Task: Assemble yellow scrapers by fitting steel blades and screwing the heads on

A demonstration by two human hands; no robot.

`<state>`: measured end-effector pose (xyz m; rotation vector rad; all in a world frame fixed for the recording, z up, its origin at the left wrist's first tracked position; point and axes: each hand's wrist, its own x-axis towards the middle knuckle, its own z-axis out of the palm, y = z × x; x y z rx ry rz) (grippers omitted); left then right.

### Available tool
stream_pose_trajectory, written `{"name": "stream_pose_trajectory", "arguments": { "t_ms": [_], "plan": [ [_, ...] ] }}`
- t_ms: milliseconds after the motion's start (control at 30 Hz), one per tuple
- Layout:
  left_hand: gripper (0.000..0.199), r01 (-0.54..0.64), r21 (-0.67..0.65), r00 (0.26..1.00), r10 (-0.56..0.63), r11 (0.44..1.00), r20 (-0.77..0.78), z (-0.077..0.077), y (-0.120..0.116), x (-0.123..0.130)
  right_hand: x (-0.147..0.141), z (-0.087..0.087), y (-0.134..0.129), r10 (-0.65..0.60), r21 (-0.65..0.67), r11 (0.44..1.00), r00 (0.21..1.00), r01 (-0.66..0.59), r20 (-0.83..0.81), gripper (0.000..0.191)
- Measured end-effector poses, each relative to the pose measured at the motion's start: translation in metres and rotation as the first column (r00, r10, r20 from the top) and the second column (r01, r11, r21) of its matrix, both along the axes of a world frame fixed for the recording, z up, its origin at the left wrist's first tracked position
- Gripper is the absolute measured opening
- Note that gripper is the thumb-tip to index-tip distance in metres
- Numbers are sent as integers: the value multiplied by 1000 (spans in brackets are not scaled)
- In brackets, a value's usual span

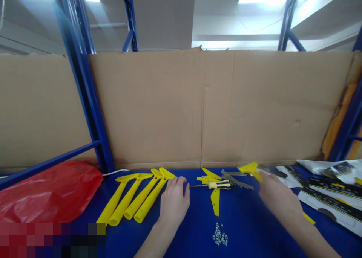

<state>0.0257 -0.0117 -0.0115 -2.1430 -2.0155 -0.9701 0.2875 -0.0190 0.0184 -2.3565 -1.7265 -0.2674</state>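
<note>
My left hand (175, 198) rests on the blue surface, its fingertips beside the heads of several yellow handles (149, 197) lying side by side. Whether it holds anything is hidden. My right hand (274, 192), a little blurred, is wrapped round a yellow handle whose flat head (250, 168) points up and left. Between the hands lies a screwdriver (219, 184) with a cream and black grip, its shaft toward my left hand. Flat yellow pieces (215, 202) lie around it, and grey metal blades (243, 183) are behind it. Small metal nuts and screws (220, 236) form a pile nearer to me.
A red plastic bag (53, 190) lies at the left. Black and white packages (333, 209) are spread at the right. A cardboard wall (158, 111) and blue rack posts (90, 99) stand behind the blue surface (243, 228).
</note>
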Motion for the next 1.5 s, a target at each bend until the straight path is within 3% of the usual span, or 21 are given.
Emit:
{"name": "stream_pose_trajectory", "arguments": {
  "t_ms": [133,300,533,633,733,833,967,1233,1333,1500],
  "plan": [
    [19,-70,-50,995,66,996,-78,2,2,-4,10,-3,3,-43,-35,998,999,43,-9,39],
    [24,-126,-22,970,119,992,-213,3,4,-10,24,-7,6,-75,-60,995,997,74,-13,34],
    [26,-329,24,857,309,944,-412,3,0,-18,37,-13,10,-157,47,987,987,156,25,36],
    [27,-380,-8,821,333,925,-464,2,1,-24,33,-18,14,-94,99,991,995,89,45,35],
    [36,-392,-67,818,314,917,-483,3,2,-28,25,-25,21,51,97,994,998,-55,47,34],
    [42,-363,-120,839,268,924,-473,5,3,-28,17,-33,27,196,76,977,980,-198,30,34],
    [46,-319,-133,858,226,938,-461,6,2,-23,13,-42,32,301,60,952,954,-300,-7,34],
    [44,-257,-44,896,221,965,-385,10,0,-11,13,-47,35,338,55,941,938,-335,-71,36],
    [39,-200,-89,949,170,976,-266,12,-3,-5,12,-46,35,342,53,940,936,-338,-81,36],
    [29,-42,-175,996,55,984,72,13,-4,0,7,-40,30,347,22,938,935,-347,-75,36]
  ]
}}
